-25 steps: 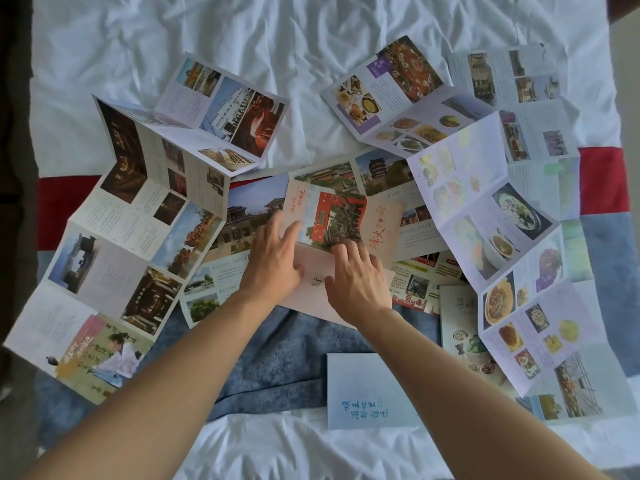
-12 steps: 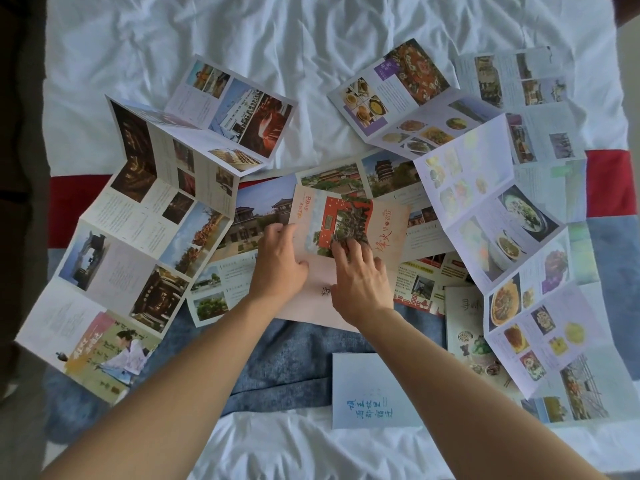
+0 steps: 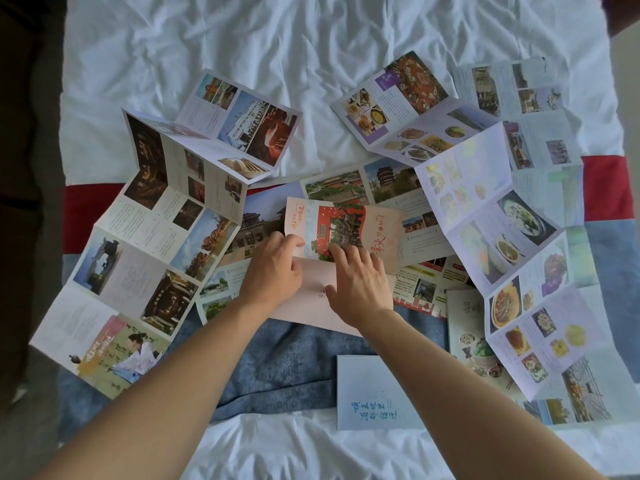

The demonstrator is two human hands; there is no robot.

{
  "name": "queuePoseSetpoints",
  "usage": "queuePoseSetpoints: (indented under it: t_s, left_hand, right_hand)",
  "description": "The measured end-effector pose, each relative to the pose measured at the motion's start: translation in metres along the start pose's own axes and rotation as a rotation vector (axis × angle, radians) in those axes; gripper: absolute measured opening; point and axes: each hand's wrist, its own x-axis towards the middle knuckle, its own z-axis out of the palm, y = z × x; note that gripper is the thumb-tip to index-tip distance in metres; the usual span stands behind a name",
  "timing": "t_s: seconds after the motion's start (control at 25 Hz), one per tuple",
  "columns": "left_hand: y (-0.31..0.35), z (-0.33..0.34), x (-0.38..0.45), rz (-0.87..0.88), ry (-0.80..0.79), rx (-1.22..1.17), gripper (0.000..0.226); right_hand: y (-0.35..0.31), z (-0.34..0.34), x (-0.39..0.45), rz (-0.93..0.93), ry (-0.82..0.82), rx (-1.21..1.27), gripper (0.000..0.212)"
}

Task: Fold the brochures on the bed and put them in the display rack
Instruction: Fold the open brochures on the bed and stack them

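Observation:
A pink-orange brochure [image 3: 349, 230] with a red building picture lies in the middle of the bed, its far panel raised along a crease. My left hand [image 3: 273, 271] pinches that panel's left edge with curled fingers. My right hand [image 3: 356, 282] presses flat on the brochure with its fingers spread along the fold. Several unfolded brochures lie around: a long one with dark photos [image 3: 145, 244] on the left, a food one [image 3: 519, 258] on the right, another food one [image 3: 405, 105] at the back. The display rack is not in view.
A folded pale-blue brochure [image 3: 367, 393] lies near the front edge, right of centre. The bed has a wrinkled white sheet [image 3: 311, 46] and a red and blue runner [image 3: 294, 368]. Dark floor runs along the left side.
My left hand's fingers have curled and taken the panel's left edge, sliding slightly right. The brochure's far panel has tipped up a little. My right hand stays pressed on the fold.

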Motion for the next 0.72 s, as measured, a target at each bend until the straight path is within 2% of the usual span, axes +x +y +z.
queuePoseSetpoints:
  t_s: [0.12, 0.2, 0.32, 0.4, 0.48, 0.6, 0.72]
  left_hand:
    - [-0.001, -0.008, -0.003, 0.085, 0.132, 0.056, 0.016]
    - [0.000, -0.011, -0.004, 0.125, 0.232, 0.076, 0.007]
    - [0.002, -0.014, -0.004, 0.125, 0.306, 0.076, 0.007]
    - [0.004, -0.017, -0.001, 0.094, 0.351, 0.043, 0.009]
    - [0.005, -0.022, 0.002, 0.051, 0.386, -0.017, 0.009]
    - [-0.001, -0.031, 0.005, -0.010, 0.423, -0.117, 0.009]
    - [-0.008, -0.035, 0.005, -0.077, 0.416, -0.191, 0.010]
  right_hand:
    - [-0.003, 0.000, -0.001, -0.011, 0.008, 0.028, 0.065]
    - [-0.004, -0.001, -0.002, -0.010, 0.017, 0.049, 0.051]
    - [-0.007, -0.003, -0.003, -0.001, 0.036, 0.078, 0.025]
    - [-0.009, -0.006, -0.001, 0.021, 0.055, 0.127, 0.018]
    - [-0.008, -0.010, -0.001, 0.056, 0.075, 0.132, 0.029]
    - [0.003, -0.019, 0.000, 0.176, 0.135, 0.113, 0.062]
    - [0.016, -0.025, 0.001, 0.514, 0.078, 0.489, 0.074]
